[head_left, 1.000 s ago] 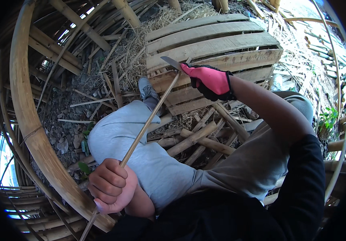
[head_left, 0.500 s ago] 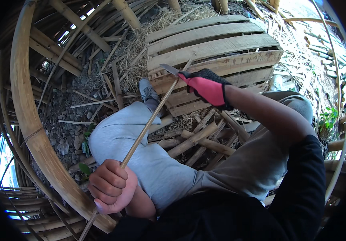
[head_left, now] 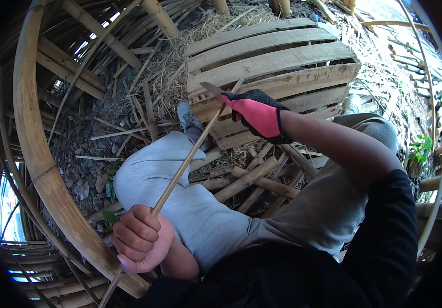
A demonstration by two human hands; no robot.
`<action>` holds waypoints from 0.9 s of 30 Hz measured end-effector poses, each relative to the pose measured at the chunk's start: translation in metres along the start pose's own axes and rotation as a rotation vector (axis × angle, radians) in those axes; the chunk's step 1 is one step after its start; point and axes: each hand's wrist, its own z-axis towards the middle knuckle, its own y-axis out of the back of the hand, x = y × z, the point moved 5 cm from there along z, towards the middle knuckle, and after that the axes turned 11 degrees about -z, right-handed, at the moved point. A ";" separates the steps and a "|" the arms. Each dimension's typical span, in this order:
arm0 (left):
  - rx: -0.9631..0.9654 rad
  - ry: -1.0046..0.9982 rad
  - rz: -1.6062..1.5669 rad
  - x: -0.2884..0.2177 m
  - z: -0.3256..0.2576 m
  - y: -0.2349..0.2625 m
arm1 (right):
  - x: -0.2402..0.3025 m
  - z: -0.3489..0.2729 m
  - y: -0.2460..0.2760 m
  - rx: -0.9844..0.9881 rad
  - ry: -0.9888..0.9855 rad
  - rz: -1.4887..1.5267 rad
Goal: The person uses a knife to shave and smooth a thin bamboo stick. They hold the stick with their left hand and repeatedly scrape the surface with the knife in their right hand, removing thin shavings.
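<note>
My left hand (head_left: 140,240) is bare and closed around the lower part of a thin bamboo strip (head_left: 187,161), which slants up to the right over my grey-trousered left knee. My right hand (head_left: 258,114), in a pink and black glove, grips a knife (head_left: 211,90) whose grey blade sticks out to the upper left and meets the upper end of the strip. The strip's lower tail pokes out below my left fist. My grey shoe (head_left: 188,117) rests on the ground just beyond the knee.
A wooden pallet (head_left: 282,56) lies ahead under the knife hand. Split bamboo pieces (head_left: 246,179) are piled between my legs. A broad curved bamboo band (head_left: 36,154) arcs along the left, with woven bamboo slats (head_left: 77,56) and straw behind it.
My right hand with the knife has slid a little down and toward me along the strip's upper end. My left hand holds its place.
</note>
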 end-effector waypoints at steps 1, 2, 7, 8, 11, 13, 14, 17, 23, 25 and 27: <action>-0.011 -0.001 -0.004 -0.001 0.001 0.002 | 0.007 -0.007 -0.009 0.066 0.039 -0.030; -0.020 0.005 -0.001 -0.004 0.001 0.002 | 0.005 -0.002 -0.006 0.057 0.014 -0.002; 0.003 0.017 -0.028 0.001 0.002 0.002 | 0.008 -0.003 -0.010 0.061 0.093 0.085; -0.002 0.013 -0.027 -0.002 0.001 0.001 | 0.015 -0.011 -0.013 0.098 0.063 0.032; -0.014 0.019 0.011 0.000 0.002 0.004 | 0.019 -0.007 -0.006 0.025 0.017 0.051; -0.019 0.009 -0.017 -0.002 0.001 0.001 | 0.013 -0.005 -0.006 -0.026 0.073 -0.002; -0.026 0.005 -0.020 -0.003 0.001 0.000 | 0.014 -0.011 -0.018 0.002 0.141 -0.064; -0.006 0.026 -0.009 0.002 0.001 0.004 | 0.012 -0.008 -0.009 0.049 0.053 -0.055; -0.021 0.011 -0.019 -0.003 0.001 0.002 | 0.032 -0.035 -0.048 0.214 0.301 -0.093; -0.011 0.030 -0.002 0.000 -0.001 0.005 | -0.005 0.003 -0.032 0.051 0.057 0.023; -0.018 0.016 0.006 0.000 0.001 0.006 | -0.001 0.007 -0.019 -0.075 -0.072 0.108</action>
